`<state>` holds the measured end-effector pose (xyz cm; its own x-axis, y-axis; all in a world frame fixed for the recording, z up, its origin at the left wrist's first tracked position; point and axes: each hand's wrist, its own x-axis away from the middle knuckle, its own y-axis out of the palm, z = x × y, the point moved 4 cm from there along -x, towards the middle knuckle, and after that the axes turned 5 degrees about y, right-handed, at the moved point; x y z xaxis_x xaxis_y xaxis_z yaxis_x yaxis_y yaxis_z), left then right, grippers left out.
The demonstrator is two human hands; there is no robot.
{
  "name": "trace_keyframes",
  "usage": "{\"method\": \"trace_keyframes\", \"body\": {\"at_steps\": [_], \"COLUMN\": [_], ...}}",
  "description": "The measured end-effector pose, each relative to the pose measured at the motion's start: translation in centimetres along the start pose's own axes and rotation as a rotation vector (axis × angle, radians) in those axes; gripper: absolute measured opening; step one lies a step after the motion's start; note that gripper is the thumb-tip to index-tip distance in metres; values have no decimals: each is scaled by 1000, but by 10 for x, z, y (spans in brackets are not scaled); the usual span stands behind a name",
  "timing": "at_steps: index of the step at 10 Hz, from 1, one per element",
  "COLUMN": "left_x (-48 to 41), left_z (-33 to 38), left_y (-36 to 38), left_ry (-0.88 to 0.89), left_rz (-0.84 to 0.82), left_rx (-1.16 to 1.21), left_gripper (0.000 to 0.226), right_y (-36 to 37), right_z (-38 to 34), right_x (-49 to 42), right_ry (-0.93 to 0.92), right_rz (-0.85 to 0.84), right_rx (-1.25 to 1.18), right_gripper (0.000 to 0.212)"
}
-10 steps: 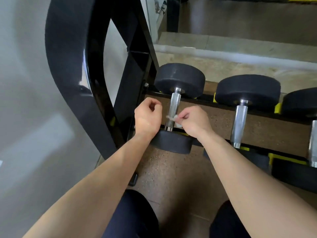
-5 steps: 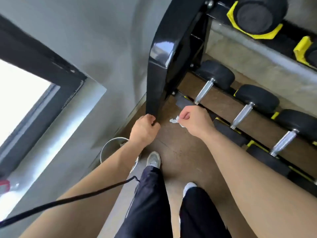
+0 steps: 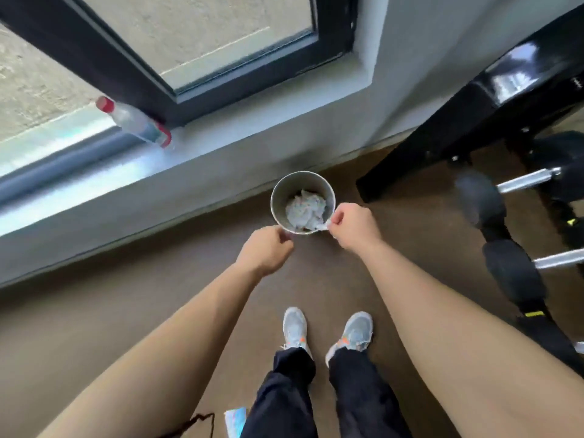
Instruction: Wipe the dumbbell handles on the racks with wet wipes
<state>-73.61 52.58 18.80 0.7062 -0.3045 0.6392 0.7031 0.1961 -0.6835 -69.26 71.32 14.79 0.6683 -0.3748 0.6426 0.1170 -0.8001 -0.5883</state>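
Head view: the floor (image 3: pixel 132 311) is looked down on, with everything placed by the bin (image 3: pixel 278 192) standing on it at the foot of the wall.
Bin: a round metal bin is seen from above, open at the top, and a heap of crumpled used wipes (image 3: pixel 305 207) is held in it.
Right hand (image 3: pixel 355 226): it is held at the bin's near right rim, with fingers curled and thumb pressed to forefinger.
Wipe (image 3: pixel 323 227): a small white wipe is pinched in the right hand, just over the bin's near right edge; whether the rim is touched cannot be told.
Left hand (image 3: pixel 267 248): it is held at the bin's near left rim, fingers curled into a fist, and nothing is seen in it.
Dumbbell handles: two steel handles (image 3: pixel 526 181) (image 3: pixel 559 260) are seen well to the right of the bin, between black, blurred weights.
Rack (image 3: pixel 474 121): a glossy black frame is planted on the floor just right of the bin, with the dumbbells carried behind it.
Bottle (image 3: pixel 134 121): a clear bottle with a red cap is laid on the window sill, up and to the left of the bin.
Shoes (image 3: pixel 294 327): two grey shoes are set on the floor on the near side of the bin, under dark trousers.
Packet (image 3: pixel 235 418): a shiny packet is lying on the floor well below the bin, beside the left leg; its print cannot be read.
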Motion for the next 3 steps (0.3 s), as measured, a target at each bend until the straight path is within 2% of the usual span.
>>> {"method": "trace_keyframes", "body": {"at_steps": [1,3], "left_x": [-2,-2], "left_z": [-59,-127], "left_y": [3,16], "left_ry": [-74,-134], "left_rz": [68,132], "left_rx": [66,149], "left_gripper": [22,21], "right_y": [38,92], "right_z": [-24,-32], "right_x": [-26,-49], "right_ry": [-7,103], "right_rz": [16,-11], "right_rx": [79,157], "right_gripper": [11,52]}}
